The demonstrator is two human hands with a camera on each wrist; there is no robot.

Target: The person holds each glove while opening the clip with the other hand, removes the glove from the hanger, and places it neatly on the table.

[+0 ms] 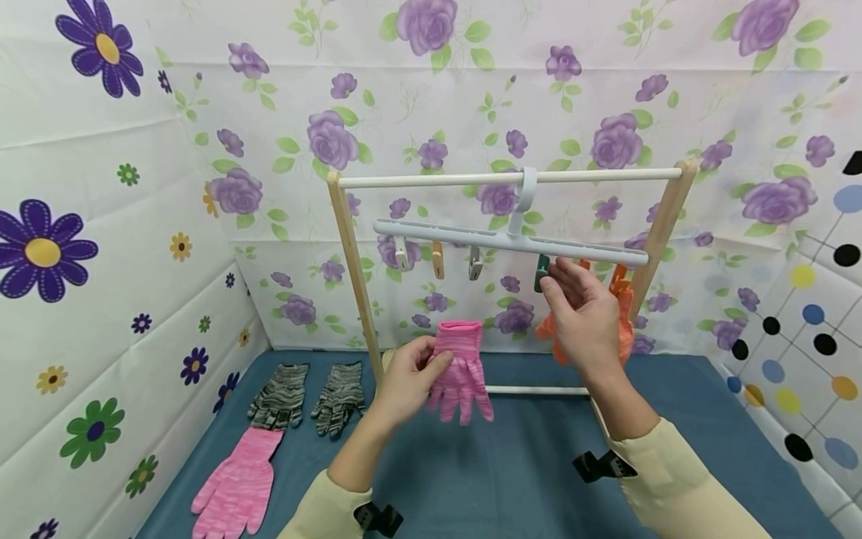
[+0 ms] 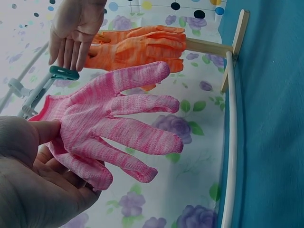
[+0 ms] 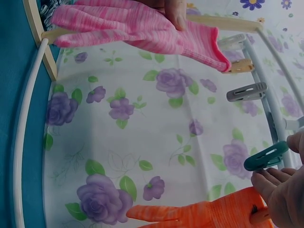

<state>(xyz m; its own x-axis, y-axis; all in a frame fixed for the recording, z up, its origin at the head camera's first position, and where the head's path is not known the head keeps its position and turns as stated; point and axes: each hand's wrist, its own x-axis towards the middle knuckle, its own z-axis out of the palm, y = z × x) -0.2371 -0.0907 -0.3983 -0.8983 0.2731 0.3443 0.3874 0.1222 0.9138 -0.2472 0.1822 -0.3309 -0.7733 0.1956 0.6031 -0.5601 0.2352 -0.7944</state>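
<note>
My left hand [image 1: 407, 378] pinches a pink knit glove [image 1: 465, 367] near its cuff, thumb in front. The glove hangs cuff up, fingers down, below a pale hanger [image 1: 465, 235]. My right hand [image 1: 584, 314] is raised at the hanger's right part, its fingers fairly straight beside a green clip [image 3: 266, 156]. The fingertips are at the clip; whether they touch it is unclear. Orange gloves [image 2: 137, 47] hang from orange clips right of the green one, partly hidden by the right hand in the head view. A grey clip [image 3: 247, 92] hangs left of the green one.
The hanger hooks over the top bar [image 1: 606, 176] of a wooden-sided rack. A tan clip [image 1: 438, 260] and a white clip [image 1: 401, 253] hang at its left. On the blue cloth lie dark grey gloves [image 1: 279, 393] and another pink glove [image 1: 239, 483].
</note>
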